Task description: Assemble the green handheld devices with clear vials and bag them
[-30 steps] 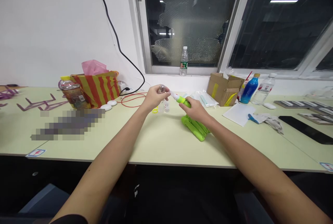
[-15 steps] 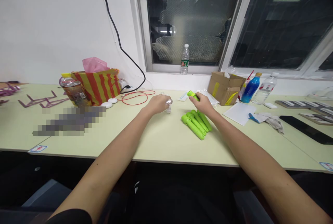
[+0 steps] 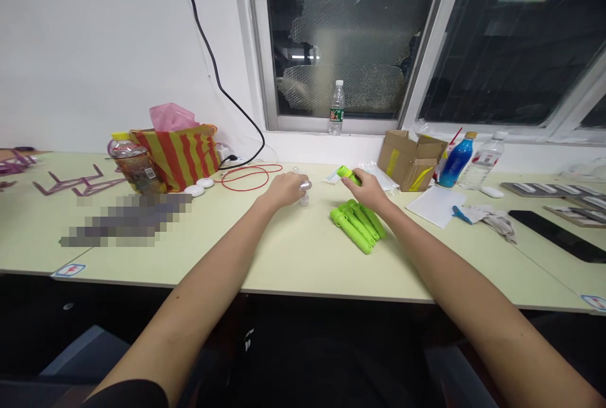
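Observation:
My left hand (image 3: 286,189) is closed round a small clear plastic piece (image 3: 305,186), whose parts stick out past the fingertips. My right hand (image 3: 364,187) grips a bright green tube (image 3: 349,174), its round end pointing up and to the left. Several similar green tubes (image 3: 355,231) lie side by side on the pale table (image 3: 284,256), just below my right hand. The two hands are apart, with a strip of table between them.
At the left stand a brown drink bottle (image 3: 135,165) and a striped bag (image 3: 182,158), near a red cable (image 3: 246,177). Right of my hands are a cardboard box (image 3: 409,162), white paper (image 3: 435,206), a blue bottle (image 3: 457,160) and a glove (image 3: 492,218).
The green tube in my right hand has shifted slightly left, its end turned more toward the left. The clear piece in my left hand has moved a little left.

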The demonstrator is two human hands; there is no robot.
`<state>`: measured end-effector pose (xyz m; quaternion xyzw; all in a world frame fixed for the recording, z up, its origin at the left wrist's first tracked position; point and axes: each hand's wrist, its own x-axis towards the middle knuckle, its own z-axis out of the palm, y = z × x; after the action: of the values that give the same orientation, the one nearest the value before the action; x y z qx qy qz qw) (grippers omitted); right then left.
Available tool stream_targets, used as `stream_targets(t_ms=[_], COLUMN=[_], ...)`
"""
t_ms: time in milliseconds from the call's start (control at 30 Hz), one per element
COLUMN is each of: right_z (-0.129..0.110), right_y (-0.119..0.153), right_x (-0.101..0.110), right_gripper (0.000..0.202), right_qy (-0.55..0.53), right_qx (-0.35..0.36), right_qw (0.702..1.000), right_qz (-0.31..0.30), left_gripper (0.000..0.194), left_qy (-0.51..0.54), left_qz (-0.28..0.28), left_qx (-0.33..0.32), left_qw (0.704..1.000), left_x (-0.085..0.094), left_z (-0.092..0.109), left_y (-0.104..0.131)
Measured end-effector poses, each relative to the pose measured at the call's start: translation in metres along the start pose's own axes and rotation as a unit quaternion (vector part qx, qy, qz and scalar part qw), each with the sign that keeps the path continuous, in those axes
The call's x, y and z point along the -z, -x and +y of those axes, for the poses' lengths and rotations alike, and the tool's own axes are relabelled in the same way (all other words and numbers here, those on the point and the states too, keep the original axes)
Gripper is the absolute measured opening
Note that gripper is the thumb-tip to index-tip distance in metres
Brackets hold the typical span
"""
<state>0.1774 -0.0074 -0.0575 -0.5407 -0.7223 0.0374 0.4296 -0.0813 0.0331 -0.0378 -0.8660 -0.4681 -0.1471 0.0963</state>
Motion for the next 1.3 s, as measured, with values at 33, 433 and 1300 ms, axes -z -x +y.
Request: stream_targets(t_ms=[33,433,1300], right_z=[0.000,0.001,0.003], right_y=[0.000,0.000,0.000], right_x=[0.000,-0.002,-0.003], right_gripper=[0.035,0.036,0.036], right_qy=[-0.001,0.004,0.011], right_qx=[0.000,0.002,0.010], right_qw=[1.000,1.000,1.000], right_qz=[-0.001,-0.001,0.006], left_gripper=[0.026,0.022,0.030], left_qy=[-0.002,-0.006,0.306], left_qz=[0.001,0.003,0.093], left_qx=[0.000,-0.005,0.100], left_qw=[1.000,1.000,0.942], left_x=[0.000,0.000,-0.026], left_z=[0.000,0.000,-0.028], left_y=[0.000,0.000,0.048])
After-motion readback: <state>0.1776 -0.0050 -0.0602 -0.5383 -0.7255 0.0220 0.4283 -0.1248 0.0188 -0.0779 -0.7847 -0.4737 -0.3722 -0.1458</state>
